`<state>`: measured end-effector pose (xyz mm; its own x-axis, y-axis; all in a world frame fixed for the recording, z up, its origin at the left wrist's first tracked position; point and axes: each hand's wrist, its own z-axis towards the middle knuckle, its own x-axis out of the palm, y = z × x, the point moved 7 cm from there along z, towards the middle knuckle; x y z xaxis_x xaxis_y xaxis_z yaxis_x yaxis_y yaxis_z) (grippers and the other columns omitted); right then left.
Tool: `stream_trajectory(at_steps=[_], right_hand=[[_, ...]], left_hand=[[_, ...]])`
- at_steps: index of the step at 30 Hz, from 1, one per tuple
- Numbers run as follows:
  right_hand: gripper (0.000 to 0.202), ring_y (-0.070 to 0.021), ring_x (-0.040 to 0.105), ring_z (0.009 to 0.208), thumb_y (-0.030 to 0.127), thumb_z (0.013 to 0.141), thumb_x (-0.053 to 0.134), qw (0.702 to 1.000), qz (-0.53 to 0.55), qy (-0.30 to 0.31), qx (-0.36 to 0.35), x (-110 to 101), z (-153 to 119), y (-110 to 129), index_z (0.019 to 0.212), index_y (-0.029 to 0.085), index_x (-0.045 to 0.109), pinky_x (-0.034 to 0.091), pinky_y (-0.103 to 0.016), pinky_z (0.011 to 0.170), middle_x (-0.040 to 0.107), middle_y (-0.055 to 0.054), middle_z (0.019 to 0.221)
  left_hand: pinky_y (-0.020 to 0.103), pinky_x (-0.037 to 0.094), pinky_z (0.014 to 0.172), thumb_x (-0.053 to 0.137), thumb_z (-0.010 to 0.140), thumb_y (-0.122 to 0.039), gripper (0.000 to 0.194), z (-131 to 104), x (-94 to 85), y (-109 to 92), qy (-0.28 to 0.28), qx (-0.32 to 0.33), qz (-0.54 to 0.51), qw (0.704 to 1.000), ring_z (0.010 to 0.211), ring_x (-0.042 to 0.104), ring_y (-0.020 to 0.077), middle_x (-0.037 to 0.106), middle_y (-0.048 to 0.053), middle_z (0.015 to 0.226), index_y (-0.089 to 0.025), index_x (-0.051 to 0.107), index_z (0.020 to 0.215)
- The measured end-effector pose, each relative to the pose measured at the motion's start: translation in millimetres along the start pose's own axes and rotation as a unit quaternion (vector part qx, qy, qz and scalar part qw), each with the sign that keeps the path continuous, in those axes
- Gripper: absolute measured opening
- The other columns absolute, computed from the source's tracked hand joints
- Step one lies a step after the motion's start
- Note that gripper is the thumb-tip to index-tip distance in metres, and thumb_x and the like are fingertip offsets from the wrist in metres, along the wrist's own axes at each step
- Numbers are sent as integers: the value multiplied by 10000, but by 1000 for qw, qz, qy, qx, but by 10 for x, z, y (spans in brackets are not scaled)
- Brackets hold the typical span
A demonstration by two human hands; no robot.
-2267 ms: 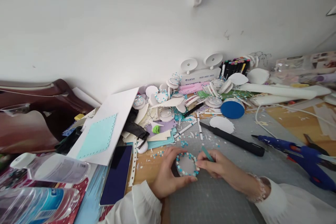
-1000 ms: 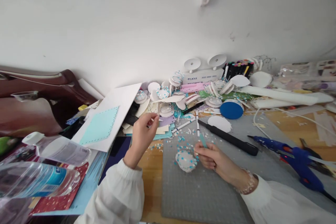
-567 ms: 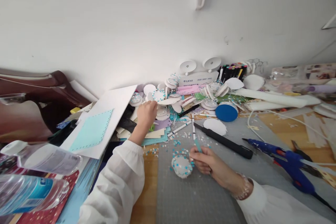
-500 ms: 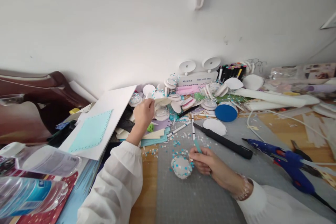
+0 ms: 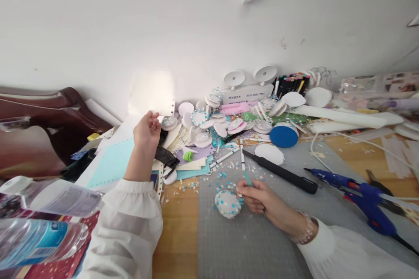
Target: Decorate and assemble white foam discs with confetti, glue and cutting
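Observation:
My left hand [image 5: 148, 133] is raised at the left, its fingertips pinched on the lower edge of a pale cream paper sheet [image 5: 152, 91] with small holes along its right side. The sheet stands up before the wall. On the grey cutting mat, my right hand [image 5: 258, 196] is closed around a slim teal stick [image 5: 248, 178]; its far end lines up with a white, black-banded pen [image 5: 242, 154], and I cannot tell if they are one piece. Just left of the right hand lies a round white piece [image 5: 227, 204] edged with blue and white bits.
Behind the mat are heaped white discs [image 5: 203, 139], a blue disc [image 5: 283, 136] and paper scraps [image 5: 193, 174]. A black cutter-like tool [image 5: 284, 172] and a blue glue gun [image 5: 356, 198] lie rightward. Plastic bottles [image 5: 42, 242] lie at the left.
My left hand has moved left from the heap, and the cream sheet now stands raised in it. My right hand has kept its place beside the round white piece.

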<state>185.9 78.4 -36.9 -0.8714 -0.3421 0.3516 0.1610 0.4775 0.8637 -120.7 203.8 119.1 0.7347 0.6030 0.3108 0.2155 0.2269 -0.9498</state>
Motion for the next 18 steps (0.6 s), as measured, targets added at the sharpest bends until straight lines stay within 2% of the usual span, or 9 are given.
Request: stream_trajectory(at_steps=[3, 7, 10, 13, 16, 18], right_hand=[[442, -41, 148, 426, 532, 664, 771, 1000, -1, 1, 1, -4, 1, -4, 757, 202, 490, 101, -247, 427, 255, 133, 486], [438, -40, 152, 426, 532, 672, 767, 1000, 1, 3, -1, -12, 5, -3, 766, 201, 496, 104, -244, 426, 260, 132, 492], [434, -40, 155, 423, 533, 680, 764, 1000, 0, 4, -1, -15, 6, -7, 765, 199, 500, 104, -243, 423, 265, 130, 491], [431, -43, 158, 421, 534, 688, 763, 1000, -3, 2, -9, -19, 2, -4, 771, 198, 507, 106, -246, 420, 267, 129, 487], [433, -48, 155, 429, 552, 707, 750, 999, -3, -6, -33, -26, -12, 35, 769, 202, 502, 109, -250, 425, 261, 127, 487], [432, -53, 147, 434, 567, 729, 731, 998, -3, -13, -55, -30, -32, 82, 767, 207, 495, 106, -253, 431, 247, 126, 490]], left_hand=[[121, 486, 570, 452, 908, -73, 216, 87, -56, 80, -11, -52, -31, 998, 528, 576, 31, 655, 21, 728, -160, 511, 719], [184, 533, 693, 422, 920, -84, 162, 112, -88, 194, -21, -75, -28, 997, 785, 691, 101, 666, 79, 865, -168, 499, 804], [245, 534, 746, 522, 861, -120, 56, 65, -97, 257, -33, -69, 8, 997, 899, 694, 163, 637, 96, 934, -167, 528, 892], [289, 511, 829, 593, 804, -166, 174, -43, -62, 254, -37, -28, 50, 998, 979, 669, 186, 602, 95, 1068, -174, 559, 975], [287, 486, 885, 618, 776, -175, 294, -252, 61, 204, 4, 26, 84, 996, 996, 644, 165, 603, 64, 1143, -200, 596, 1067], [273, 488, 885, 647, 754, -162, 311, -474, 173, 185, 69, 47, 105, 991, 960, 645, 154, 654, 46, 1095, -210, 651, 1061]])
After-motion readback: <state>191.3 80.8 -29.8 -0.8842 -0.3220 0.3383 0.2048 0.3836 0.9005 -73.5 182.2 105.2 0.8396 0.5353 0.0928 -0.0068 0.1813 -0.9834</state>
